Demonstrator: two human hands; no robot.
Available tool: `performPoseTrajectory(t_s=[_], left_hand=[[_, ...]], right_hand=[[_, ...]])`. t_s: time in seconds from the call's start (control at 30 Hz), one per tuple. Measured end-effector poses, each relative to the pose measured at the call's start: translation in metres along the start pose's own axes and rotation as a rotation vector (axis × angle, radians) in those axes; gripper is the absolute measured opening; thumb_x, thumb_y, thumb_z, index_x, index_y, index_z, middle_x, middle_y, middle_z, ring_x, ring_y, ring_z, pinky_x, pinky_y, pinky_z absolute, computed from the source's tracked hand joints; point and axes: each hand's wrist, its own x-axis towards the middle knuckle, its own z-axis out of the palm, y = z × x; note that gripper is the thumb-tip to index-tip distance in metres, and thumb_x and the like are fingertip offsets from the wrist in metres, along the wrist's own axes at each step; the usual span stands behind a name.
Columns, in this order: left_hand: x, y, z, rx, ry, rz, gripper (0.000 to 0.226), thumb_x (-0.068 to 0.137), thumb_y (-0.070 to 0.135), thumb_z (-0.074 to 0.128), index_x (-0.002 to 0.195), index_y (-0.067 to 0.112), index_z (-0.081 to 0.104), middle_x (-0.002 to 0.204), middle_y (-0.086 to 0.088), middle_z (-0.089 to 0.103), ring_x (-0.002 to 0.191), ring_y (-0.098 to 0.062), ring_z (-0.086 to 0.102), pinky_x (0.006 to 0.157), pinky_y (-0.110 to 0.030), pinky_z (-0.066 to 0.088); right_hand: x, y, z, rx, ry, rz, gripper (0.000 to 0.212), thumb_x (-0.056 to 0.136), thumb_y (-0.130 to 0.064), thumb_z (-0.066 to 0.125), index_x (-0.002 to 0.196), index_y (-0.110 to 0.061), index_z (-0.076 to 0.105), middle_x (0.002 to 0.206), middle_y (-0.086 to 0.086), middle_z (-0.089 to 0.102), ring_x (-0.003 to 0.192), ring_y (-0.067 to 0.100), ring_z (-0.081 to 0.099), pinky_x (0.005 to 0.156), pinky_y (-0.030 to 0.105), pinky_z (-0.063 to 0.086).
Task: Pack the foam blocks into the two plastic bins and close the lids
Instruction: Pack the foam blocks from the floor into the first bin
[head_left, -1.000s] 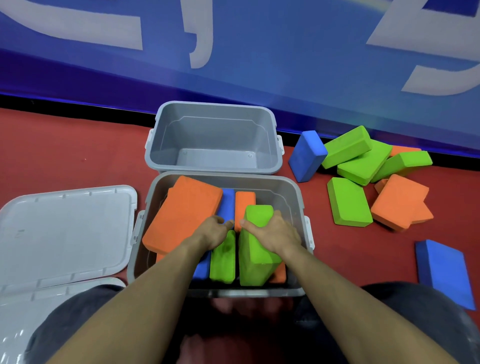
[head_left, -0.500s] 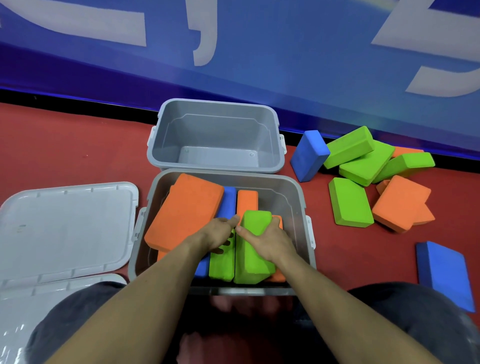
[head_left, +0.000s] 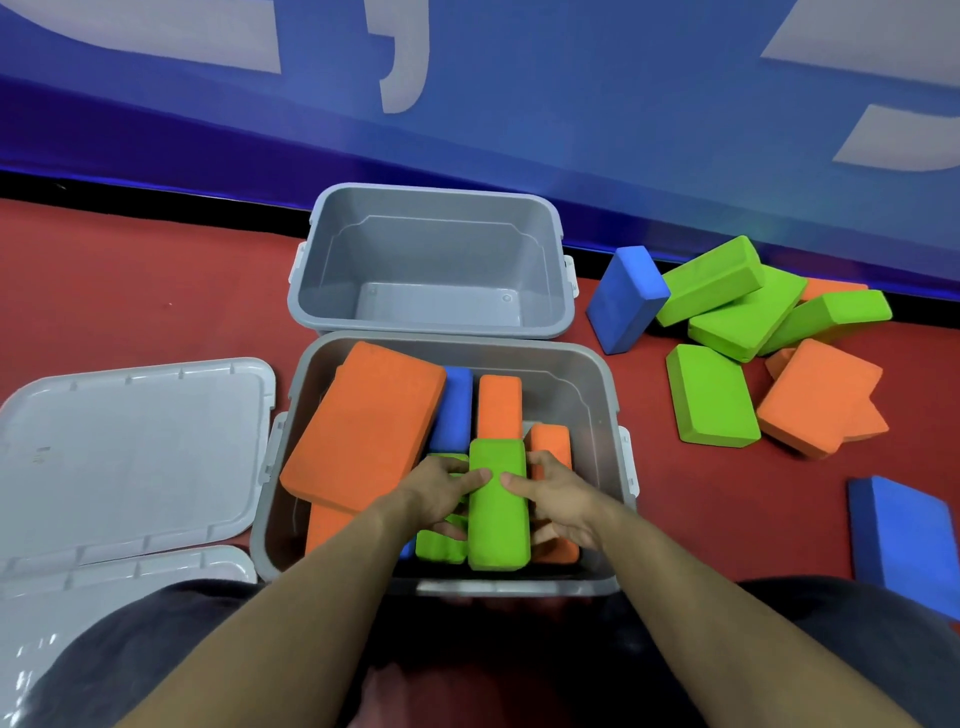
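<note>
The near grey bin (head_left: 613, 400) holds several foam blocks on edge. A large orange block (head_left: 358, 426) leans across its left side. A green block (head_left: 497, 525) stands on edge in the front middle. My left hand (head_left: 439, 493) presses its left face and my right hand (head_left: 558, 496) its right face, thumbs on top. A blue block (head_left: 454, 405) and an orange one (head_left: 500, 405) stand behind it. The far grey bin (head_left: 436, 208) has nothing in it.
Two grey lids lie at the left, one (head_left: 130, 447) flat on the red floor and another (head_left: 104, 613) nearer me. Loose green (head_left: 709, 395), orange (head_left: 818, 397) and blue (head_left: 626, 301) blocks are piled at the right. One blue block (head_left: 909, 535) lies apart. A blue wall runs behind.
The green block between my hands has sunk deeper and turned upright into the row. Both hands followed it down and slightly left.
</note>
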Motion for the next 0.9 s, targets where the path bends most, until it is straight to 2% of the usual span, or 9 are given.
performPoseTrajectory(t_s=[0.1,0.17,0.27,0.33,0.43,0.57,0.67,0.77,0.9], left_hand=[[0.016,-0.010,0.011,0.018,0.120,-0.023,0.066,0.092,0.037,0.073,0.144,0.004,0.050,0.137,-0.012,0.058,0.102,-0.024,0.061,0.059,-0.044,0.062],[0.027,-0.014,0.014,0.020,0.164,-0.036,0.065,0.090,0.035,0.076,0.141,0.004,0.053,0.129,-0.010,0.062,0.095,-0.023,0.063,0.056,-0.040,0.062],[0.044,-0.016,0.015,0.017,0.184,-0.062,0.058,0.087,0.028,0.079,0.135,0.002,0.059,0.113,-0.006,0.064,0.090,-0.021,0.064,0.055,-0.037,0.060],[0.054,-0.015,0.013,0.047,0.192,-0.089,0.054,0.083,0.028,0.083,0.128,0.004,0.063,0.110,-0.006,0.066,0.090,-0.021,0.066,0.055,-0.036,0.061],[0.067,-0.019,0.013,0.127,0.239,-0.123,0.044,0.076,0.029,0.090,0.108,0.008,0.068,0.096,-0.008,0.071,0.073,-0.021,0.068,0.055,-0.037,0.062],[0.075,-0.023,0.015,0.236,0.321,-0.116,0.043,0.073,0.035,0.091,0.089,0.009,0.060,0.073,-0.004,0.069,0.051,-0.020,0.065,0.049,-0.030,0.056],[0.077,-0.029,0.023,0.372,0.407,-0.076,0.043,0.073,0.046,0.088,0.079,0.017,0.056,0.076,-0.001,0.069,0.063,-0.021,0.068,0.059,-0.032,0.054],[0.080,-0.034,0.032,0.461,0.494,-0.028,0.042,0.075,0.053,0.083,0.079,0.023,0.054,0.088,-0.001,0.070,0.083,-0.026,0.068,0.073,-0.035,0.054],[0.079,-0.030,0.027,0.443,0.468,-0.053,0.043,0.073,0.052,0.085,0.079,0.022,0.055,0.085,0.000,0.068,0.079,-0.022,0.067,0.070,-0.033,0.053]], right_hand=[[0.020,0.014,0.002,0.029,0.007,0.025,0.045,0.100,-0.027,0.063,0.138,-0.022,0.039,0.130,0.006,0.064,0.113,0.026,0.067,0.091,0.064,0.053],[0.035,0.020,0.001,0.037,-0.003,0.036,0.055,0.099,-0.026,0.064,0.145,-0.023,0.033,0.134,0.006,0.062,0.114,0.026,0.066,0.091,0.065,0.053],[0.054,0.023,-0.005,0.013,-0.032,0.054,0.089,0.098,-0.023,0.066,0.159,-0.032,0.001,0.147,0.006,0.053,0.119,0.028,0.064,0.084,0.058,0.055],[0.062,0.024,-0.008,0.011,-0.057,0.055,0.099,0.100,-0.022,0.064,0.158,-0.037,-0.015,0.151,0.005,0.050,0.120,0.029,0.063,0.085,0.058,0.055],[0.073,0.034,-0.008,0.010,-0.080,0.036,0.096,0.101,-0.021,0.062,0.158,-0.042,-0.012,0.149,0.004,0.052,0.120,0.027,0.064,0.088,0.061,0.055],[0.081,0.048,-0.010,0.024,-0.040,-0.021,0.093,0.101,-0.021,0.062,0.156,-0.052,-0.005,0.144,0.004,0.054,0.116,0.020,0.066,0.087,0.061,0.056],[0.087,0.054,-0.010,0.005,-0.013,-0.045,0.088,0.102,-0.023,0.060,0.152,-0.061,-0.001,0.128,-0.002,0.060,0.111,0.018,0.067,0.084,0.056,0.059],[0.093,0.059,-0.011,-0.028,0.001,-0.091,0.081,0.103,-0.028,0.058,0.139,-0.076,0.004,0.129,-0.002,0.064,0.105,0.016,0.071,0.078,0.049,0.062],[0.094,0.059,-0.015,-0.035,-0.048,-0.103,0.081,0.103,-0.029,0.058,0.145,-0.071,0.004,0.123,-0.011,0.065,0.106,0.010,0.069,0.077,0.046,0.062]])
